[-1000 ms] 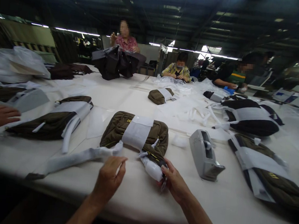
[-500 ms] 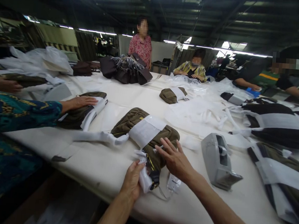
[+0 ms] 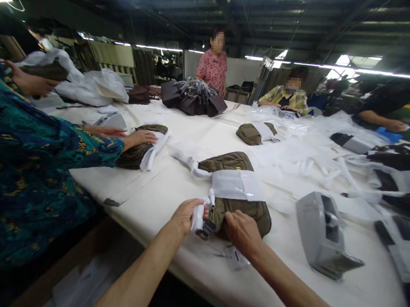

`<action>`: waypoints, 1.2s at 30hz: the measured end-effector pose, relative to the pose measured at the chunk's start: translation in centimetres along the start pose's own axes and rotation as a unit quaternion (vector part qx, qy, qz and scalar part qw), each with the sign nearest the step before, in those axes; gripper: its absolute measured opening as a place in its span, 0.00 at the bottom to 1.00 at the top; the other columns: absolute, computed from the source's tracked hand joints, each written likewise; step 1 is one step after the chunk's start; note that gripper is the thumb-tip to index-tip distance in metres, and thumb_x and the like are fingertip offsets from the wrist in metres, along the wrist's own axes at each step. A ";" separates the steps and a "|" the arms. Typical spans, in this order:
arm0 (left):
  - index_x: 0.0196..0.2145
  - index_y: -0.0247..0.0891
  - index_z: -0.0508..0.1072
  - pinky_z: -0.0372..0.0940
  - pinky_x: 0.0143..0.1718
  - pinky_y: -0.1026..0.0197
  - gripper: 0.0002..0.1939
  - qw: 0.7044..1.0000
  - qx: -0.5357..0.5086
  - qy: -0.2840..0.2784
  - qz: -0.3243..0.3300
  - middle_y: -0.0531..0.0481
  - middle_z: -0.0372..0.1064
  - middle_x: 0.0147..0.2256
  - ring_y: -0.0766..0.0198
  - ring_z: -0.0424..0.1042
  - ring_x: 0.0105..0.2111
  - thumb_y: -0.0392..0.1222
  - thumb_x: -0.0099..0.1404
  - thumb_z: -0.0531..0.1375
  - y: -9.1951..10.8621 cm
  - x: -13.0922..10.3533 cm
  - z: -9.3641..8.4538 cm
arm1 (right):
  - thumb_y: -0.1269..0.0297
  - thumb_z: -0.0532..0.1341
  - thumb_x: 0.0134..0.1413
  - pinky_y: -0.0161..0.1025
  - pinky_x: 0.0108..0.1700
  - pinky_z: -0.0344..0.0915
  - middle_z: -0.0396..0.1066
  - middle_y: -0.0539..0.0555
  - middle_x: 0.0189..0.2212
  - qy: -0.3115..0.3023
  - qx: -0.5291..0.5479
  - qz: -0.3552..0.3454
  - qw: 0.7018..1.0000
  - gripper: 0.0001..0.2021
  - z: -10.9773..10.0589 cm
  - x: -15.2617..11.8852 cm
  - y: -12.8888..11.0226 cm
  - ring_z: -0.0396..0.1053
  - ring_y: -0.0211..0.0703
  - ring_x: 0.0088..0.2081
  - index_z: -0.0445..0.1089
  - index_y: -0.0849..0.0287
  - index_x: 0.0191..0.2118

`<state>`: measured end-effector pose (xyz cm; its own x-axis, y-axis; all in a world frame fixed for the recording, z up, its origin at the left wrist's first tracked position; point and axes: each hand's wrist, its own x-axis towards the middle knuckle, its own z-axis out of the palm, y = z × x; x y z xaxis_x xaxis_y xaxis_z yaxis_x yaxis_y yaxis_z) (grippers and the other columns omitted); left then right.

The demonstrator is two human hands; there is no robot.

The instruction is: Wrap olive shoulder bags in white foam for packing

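Note:
An olive-green bag (image 3: 242, 215) with a white wrapping band (image 3: 236, 184) around its middle lies on the table in front of me. My left hand (image 3: 188, 214) is closed around the bag's strap (image 3: 197, 217), which is wrapped in white material, with a dark buckle end below the fingers. On the bag's near part, my right hand (image 3: 241, 227) has its fingers curled in and gripping the fabric; the fingertips are partly hidden. A small tag in clear plastic (image 3: 234, 257) lies beneath my right wrist. Another white-wrapped strap end (image 3: 193, 166) stretches out from the bag's left side.
A grey tape dispenser (image 3: 321, 233) stands right of the bag. At left, a co-worker's hand (image 3: 140, 139) rests on another olive bag (image 3: 133, 157). A wrapped olive bag (image 3: 254, 133) and a dark bundle (image 3: 193, 98) lie farther back; several people surround the white table (image 3: 166, 197).
My right hand's spread fingers have curled onto the bag. My left hand has lifted the wrapped strap somewhat, and the bag has turned. The whole view has swung left.

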<state>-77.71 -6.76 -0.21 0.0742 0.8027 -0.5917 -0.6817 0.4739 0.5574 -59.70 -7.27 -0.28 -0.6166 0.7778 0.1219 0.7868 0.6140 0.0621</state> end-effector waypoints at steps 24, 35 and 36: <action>0.42 0.33 0.67 0.64 0.31 0.65 0.19 0.965 -0.031 -0.018 0.258 0.47 0.70 0.33 0.63 0.70 0.31 0.40 0.52 0.62 0.8 -3.0 -3.9 | 0.69 0.53 0.54 0.40 0.34 0.52 0.69 0.55 0.28 0.027 0.083 0.054 0.995 0.05 0.4 3.1 -8.3 0.64 0.48 0.34 0.65 0.60 0.32; 0.54 0.26 0.57 0.50 0.54 0.54 0.33 0.857 0.308 0.116 0.396 0.35 0.58 0.51 0.51 0.57 0.52 0.43 0.51 0.58 0.3 -1.1 -2.2 | 0.72 0.52 0.51 0.43 0.39 0.58 0.70 0.60 0.33 0.033 0.206 0.202 0.957 0.10 0.7 3.1 -8.5 0.66 0.51 0.37 0.67 0.62 0.38; 0.53 0.23 0.58 0.48 0.55 0.52 0.34 0.847 0.321 0.131 0.404 0.32 0.57 0.51 0.49 0.56 0.52 0.44 0.51 0.58 0.6 -1.1 -2.6 | 0.72 0.53 0.48 0.42 0.40 0.58 0.70 0.60 0.35 0.031 0.252 0.169 0.952 0.13 0.7 3.3 -8.3 0.66 0.51 0.39 0.67 0.63 0.41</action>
<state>-80.07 -8.31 -0.73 -0.4479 0.8912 0.0715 0.1098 -0.0245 0.9937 -68.25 -9.72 -1.08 -0.3148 0.9428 0.1093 0.8177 0.3279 -0.4731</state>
